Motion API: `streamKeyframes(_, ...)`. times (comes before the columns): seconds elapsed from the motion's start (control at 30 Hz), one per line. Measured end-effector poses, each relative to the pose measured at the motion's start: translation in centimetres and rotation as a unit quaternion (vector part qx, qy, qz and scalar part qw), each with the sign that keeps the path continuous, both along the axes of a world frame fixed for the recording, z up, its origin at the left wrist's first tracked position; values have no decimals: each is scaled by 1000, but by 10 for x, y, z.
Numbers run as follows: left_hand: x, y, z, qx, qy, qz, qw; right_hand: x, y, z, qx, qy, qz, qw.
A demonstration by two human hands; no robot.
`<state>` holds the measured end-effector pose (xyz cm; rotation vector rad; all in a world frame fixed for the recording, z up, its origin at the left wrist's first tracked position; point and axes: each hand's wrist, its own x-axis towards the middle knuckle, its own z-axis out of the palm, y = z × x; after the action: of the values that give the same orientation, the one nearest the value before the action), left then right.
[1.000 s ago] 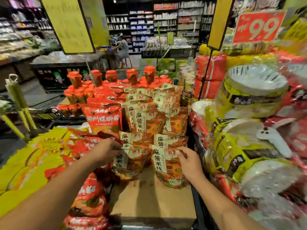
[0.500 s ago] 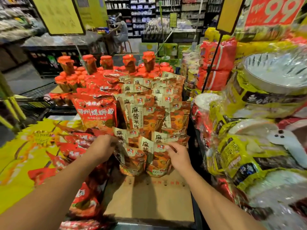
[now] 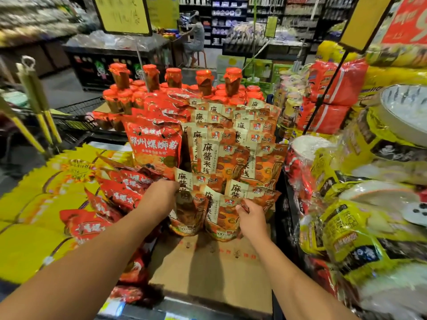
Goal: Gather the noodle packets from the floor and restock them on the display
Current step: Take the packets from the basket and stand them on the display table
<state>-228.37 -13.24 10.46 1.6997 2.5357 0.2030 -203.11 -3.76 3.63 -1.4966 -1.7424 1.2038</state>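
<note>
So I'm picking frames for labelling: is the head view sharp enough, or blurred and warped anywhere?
Head view: the orange noodle packets and both hands, left hand and right hand, are sharp; the wrapped bowls at the right edge smear; wide-angle bending curves the edges; arm shadows fall on the cardboard.

Orange-and-cream noodle packets (image 3: 221, 213) stand upright in overlapping rows on my cardboard display (image 3: 215, 269), the front two at its bare front.

Jars with red cloth-style caps (image 3: 203, 83), 5 tall ones in the back row, smaller ones massed below; yellow sign board (image 3: 123, 13), hand-lettered, upper left; red price sign (image 3: 407, 19), upper right; wrapped white bowls (image 3: 406, 112), right; seated person (image 3: 196, 38), far aisle.
</note>
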Motion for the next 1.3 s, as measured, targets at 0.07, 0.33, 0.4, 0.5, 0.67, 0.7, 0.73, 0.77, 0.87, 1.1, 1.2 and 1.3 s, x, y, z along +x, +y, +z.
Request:
streamKeyframes(0.07, 0, -4, -1, 3, 0, 2, 1000, -2, -3, 4, 2, 2, 4, 1000)
streamKeyframes(0.33, 8, -46, 27, 136, -58, -59, 987, 13, -49, 61, 172, 38, -2, 984)
streamKeyframes(0.4, 7, -85, 46, 210, -74, -69, 973, 11, -77, 82, 223, 54, 11, 973)
streamKeyframes(0.5, -7, -166, 68, 319, -101, -28, 942, -9, -121, 101, 226, 62, 114, 965)
streamKeyframes(0.67, -61, -339, 37, 320, -117, 198, 919, -85, -195, 89, 229, 44, 345, 909)
streamKeyframes(0.7, -70, -375, 23, 302, -118, 250, 912, -104, -212, 82, 220, 31, 383, 897)
streamKeyframes(0.73, -77, -408, 10, 286, -119, 295, 904, -122, -229, 73, 212, 21, 417, 884)
streamKeyframes(0.77, -81, -443, -5, 275, -124, 337, 892, -141, -249, 63, 209, 17, 448, 869)
streamKeyframes(0.87, -86, -539, -52, 253, -146, 446, 846, -194, -310, 32, 227, 3, 527, 819)
streamKeyframes(1.1, -84, -705, -155, 213, -257, 556, 761, -291, -463, -65, 187, -123, 662, 715)
streamKeyframes(1.2, -89, -748, -194, 182, -298, 586, 731, -320, -520, -116, 175, -168, 694, 678)
streamKeyframes(1.3, -97, -784, -254, 148, -322, 623, 697, -344, -565, -178, 157, -221, 712, 648)
